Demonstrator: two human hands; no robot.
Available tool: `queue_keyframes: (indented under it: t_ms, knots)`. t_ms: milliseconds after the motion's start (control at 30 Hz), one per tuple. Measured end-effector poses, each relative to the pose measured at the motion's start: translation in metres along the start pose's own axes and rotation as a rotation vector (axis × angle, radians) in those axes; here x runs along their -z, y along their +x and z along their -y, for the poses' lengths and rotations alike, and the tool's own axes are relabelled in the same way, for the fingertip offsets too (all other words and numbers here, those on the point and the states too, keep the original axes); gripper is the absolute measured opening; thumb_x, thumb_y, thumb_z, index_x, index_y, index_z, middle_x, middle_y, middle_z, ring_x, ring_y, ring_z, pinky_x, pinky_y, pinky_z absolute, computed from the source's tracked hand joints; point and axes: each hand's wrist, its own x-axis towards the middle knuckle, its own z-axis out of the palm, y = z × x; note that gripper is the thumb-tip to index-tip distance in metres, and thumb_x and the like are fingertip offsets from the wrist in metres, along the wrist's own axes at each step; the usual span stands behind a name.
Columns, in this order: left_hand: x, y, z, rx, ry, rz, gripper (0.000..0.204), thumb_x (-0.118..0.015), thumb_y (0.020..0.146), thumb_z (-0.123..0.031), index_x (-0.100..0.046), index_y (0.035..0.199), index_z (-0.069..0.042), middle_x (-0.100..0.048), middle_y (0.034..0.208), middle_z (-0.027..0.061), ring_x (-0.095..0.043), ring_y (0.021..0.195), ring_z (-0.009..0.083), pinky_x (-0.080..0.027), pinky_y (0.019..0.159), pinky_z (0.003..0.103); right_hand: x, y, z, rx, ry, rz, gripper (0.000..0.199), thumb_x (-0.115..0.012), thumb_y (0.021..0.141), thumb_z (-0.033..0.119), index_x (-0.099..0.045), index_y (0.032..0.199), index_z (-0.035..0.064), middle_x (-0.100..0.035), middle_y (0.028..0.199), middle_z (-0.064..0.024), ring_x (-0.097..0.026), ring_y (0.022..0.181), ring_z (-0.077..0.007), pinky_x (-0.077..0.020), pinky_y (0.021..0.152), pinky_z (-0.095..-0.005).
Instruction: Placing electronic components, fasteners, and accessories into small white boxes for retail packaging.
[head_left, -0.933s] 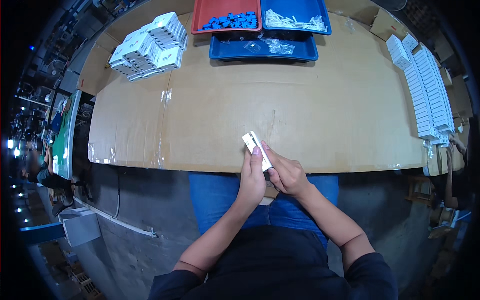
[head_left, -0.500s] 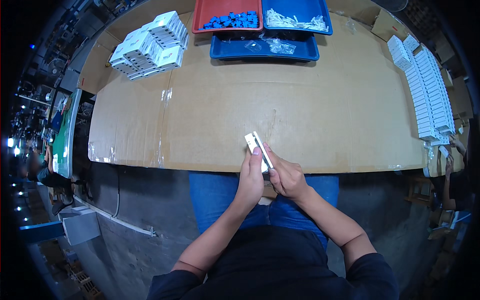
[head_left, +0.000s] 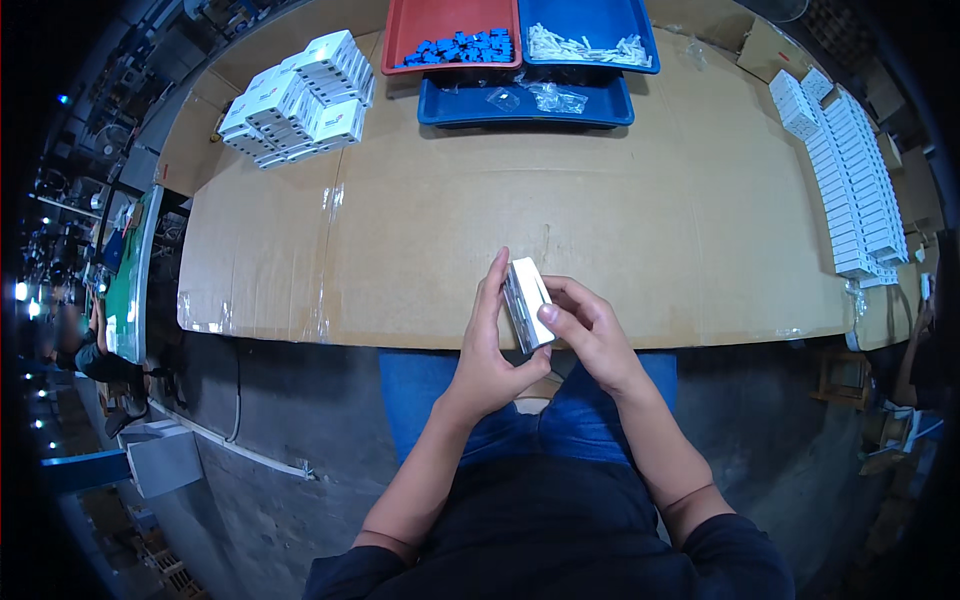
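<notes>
Between my two hands, above the near edge of the cardboard-covered table, is a small white rectangular box-like piece (head_left: 534, 289) with a grey, slotted side. It is tilted, its long side running away from me. My left hand (head_left: 486, 352) supports it along the left side, fingers stretched up beside it and thumb under its near end. My right hand (head_left: 593, 335) grips its right side, the thumb on the white face and the fingers behind. The underside of the piece is hidden.
A red tray (head_left: 388, 40) of blue parts and a blue tray (head_left: 652, 45) of white parts stand at the back. Before them is a blue tray (head_left: 440, 117) with clear bags. White boxes (head_left: 290, 105) are stacked far left; white pieces (head_left: 850, 190) line the right. Co-workers sit both sides.
The white piece has been turned so that its broad white face shows. My left fingers have straightened along it, and my right thumb has moved up onto the face.
</notes>
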Motion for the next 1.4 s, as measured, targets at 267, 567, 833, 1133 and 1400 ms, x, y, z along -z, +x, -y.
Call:
queue_keyframes:
  t_ms: [267,567,833,1133,1400]
  knots:
    - [-0.008,-0.004,-0.003,0.191,-0.554,-0.114,0.093,-0.053,0.104,-0.057,-0.011,0.167,-0.003,-0.036,0.160,0.0201,-0.037,0.148,0.0302,-0.033,0.120,0.040,-0.019,0.001,-0.021,0.426,-0.038,-0.078,0.062,-0.081,0.089,0.006,-0.055,0.144,-0.0006,-0.048,0.156,-0.0197,-0.046,0.146,-0.0272,-0.0434,0.117,-0.0403]
    - [-0.024,-0.004,-0.019,0.164,-0.586,-0.259,0.085,-0.030,0.107,-0.066,-0.006,0.169,-0.013,-0.039,0.155,0.0192,-0.040,0.145,0.0283,-0.032,0.120,0.042,-0.047,-0.013,-0.025,0.574,-0.432,-0.215,0.056,-0.081,0.089,0.012,-0.062,0.141,-0.0024,-0.049,0.155,-0.0269,-0.048,0.146,-0.0383,-0.0422,0.117,-0.0443]
    - [-0.026,-0.002,-0.016,-0.021,-0.482,-0.272,0.095,-0.031,0.104,-0.072,-0.003,0.167,-0.006,-0.038,0.156,0.0237,-0.037,0.147,0.0306,-0.026,0.123,0.045,-0.054,-0.017,-0.027,0.609,-0.457,-0.185,0.051,-0.068,0.099,0.007,-0.054,0.145,-0.0082,-0.045,0.155,-0.0336,-0.047,0.145,-0.0435,-0.0437,0.116,-0.0435]
    - [-0.024,-0.010,-0.010,-0.004,-0.485,-0.324,0.097,-0.034,0.103,-0.074,-0.010,0.167,-0.004,-0.044,0.149,0.0210,-0.044,0.138,0.0269,-0.030,0.120,0.041,-0.063,-0.019,-0.036,0.631,-0.466,-0.181,0.047,-0.062,0.102,0.007,-0.053,0.145,-0.0112,-0.045,0.153,-0.0362,-0.047,0.144,-0.0446,-0.0442,0.115,-0.0443]
    - [-0.025,-0.014,-0.001,0.008,-0.536,-0.340,0.098,-0.034,0.103,-0.075,-0.009,0.167,-0.006,-0.049,0.146,0.0171,-0.049,0.132,0.0225,-0.036,0.114,0.036,-0.058,-0.018,-0.041,0.626,-0.464,-0.152,0.046,-0.059,0.103,0.006,-0.053,0.145,-0.0112,-0.045,0.153,-0.0353,-0.047,0.144,-0.0451,-0.0436,0.115,-0.0446]
